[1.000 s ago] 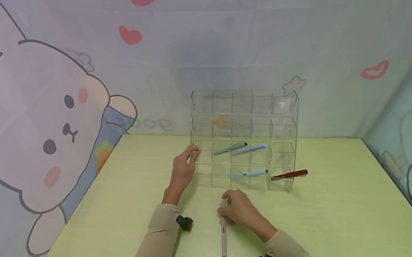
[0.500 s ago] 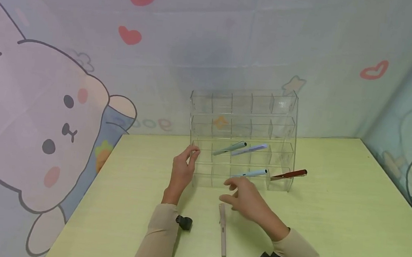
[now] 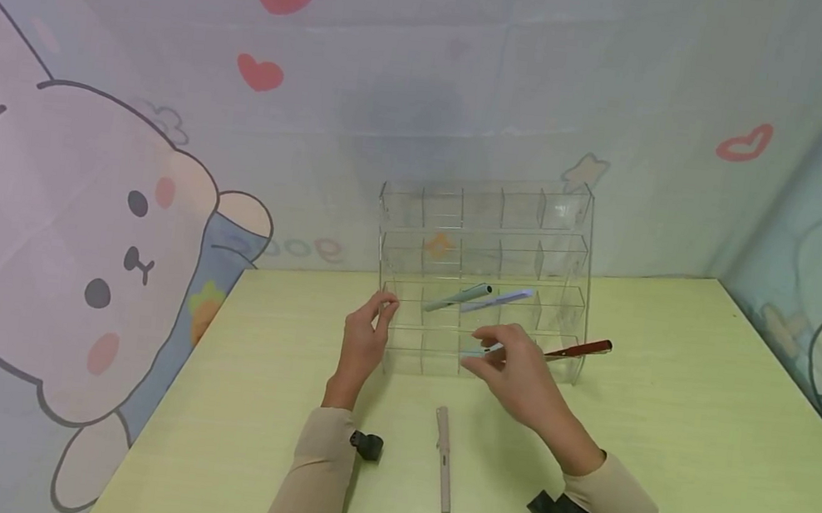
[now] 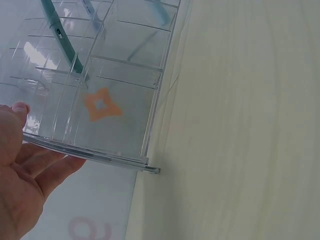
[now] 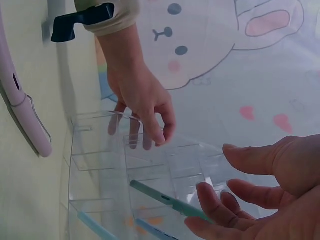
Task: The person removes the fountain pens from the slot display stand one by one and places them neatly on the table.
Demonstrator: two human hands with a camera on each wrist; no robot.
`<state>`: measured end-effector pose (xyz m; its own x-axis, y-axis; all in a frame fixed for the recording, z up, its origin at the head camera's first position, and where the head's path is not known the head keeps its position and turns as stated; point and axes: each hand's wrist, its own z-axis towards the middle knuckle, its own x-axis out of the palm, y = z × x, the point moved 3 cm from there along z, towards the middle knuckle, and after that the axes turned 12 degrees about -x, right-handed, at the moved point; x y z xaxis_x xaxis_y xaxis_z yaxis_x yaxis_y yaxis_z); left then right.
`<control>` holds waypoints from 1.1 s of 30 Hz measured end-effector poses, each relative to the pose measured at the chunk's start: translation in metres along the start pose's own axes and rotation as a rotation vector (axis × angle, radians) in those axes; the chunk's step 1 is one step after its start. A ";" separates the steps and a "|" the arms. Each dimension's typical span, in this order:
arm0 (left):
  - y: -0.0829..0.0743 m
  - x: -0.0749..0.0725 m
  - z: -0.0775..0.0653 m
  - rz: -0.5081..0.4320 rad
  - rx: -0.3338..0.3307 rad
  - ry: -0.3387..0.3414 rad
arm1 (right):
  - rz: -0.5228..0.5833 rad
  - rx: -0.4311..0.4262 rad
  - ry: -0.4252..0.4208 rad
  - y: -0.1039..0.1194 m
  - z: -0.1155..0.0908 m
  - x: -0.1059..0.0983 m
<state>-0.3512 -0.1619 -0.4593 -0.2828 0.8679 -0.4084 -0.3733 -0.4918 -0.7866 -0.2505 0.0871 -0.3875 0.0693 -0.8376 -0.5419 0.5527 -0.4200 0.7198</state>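
My left hand [image 3: 363,339] grips the left side panel of a clear acrylic tiered rack [image 3: 401,347], thumb on one face and fingers on the other in the left wrist view. My right hand [image 3: 522,377] hovers before the bottom tier, thumb and fingers apart, holding nothing in the right wrist view. It partly covers a light blue pen [image 3: 476,353] in that tier. A maroon pen [image 3: 585,350] leans out at the tier's right end. One tier up lean a green pen [image 3: 458,297] and a lavender pen [image 3: 502,300]. A greyish-pink pen [image 3: 444,461] lies on the table.
The pale yellow-green table [image 3: 665,417] meets a printed cloth backdrop [image 3: 429,83] just behind the rack. Black wrist cameras [image 3: 366,446] sit on both sleeves. The rack's upper two tiers are divided into small compartments.
The right hand has left the greyish-pink pen lying on the table and moved up and right to the bottom tier. The left hand stays on the rack.
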 end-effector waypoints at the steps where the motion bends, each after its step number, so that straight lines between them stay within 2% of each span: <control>1: 0.000 0.000 0.000 -0.003 -0.004 0.003 | -0.003 -0.013 -0.014 0.000 0.001 -0.001; 10: 0.001 0.000 0.000 -0.001 -0.014 0.009 | -0.041 -0.114 -0.139 -0.005 0.006 -0.014; 24: 0.001 0.000 0.000 0.004 -0.005 -0.004 | -0.132 -0.148 -0.336 -0.029 0.015 -0.032; 28: 0.001 0.001 0.001 -0.001 0.011 -0.015 | -0.146 -0.152 -0.372 -0.035 0.016 -0.032; 33: 0.000 0.000 0.001 -0.008 0.000 -0.003 | -0.168 -0.164 -0.403 -0.042 0.020 -0.033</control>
<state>-0.3518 -0.1617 -0.4591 -0.2830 0.8714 -0.4006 -0.3756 -0.4850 -0.7897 -0.2930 0.1251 -0.3915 -0.3430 -0.8452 -0.4099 0.6551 -0.5280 0.5404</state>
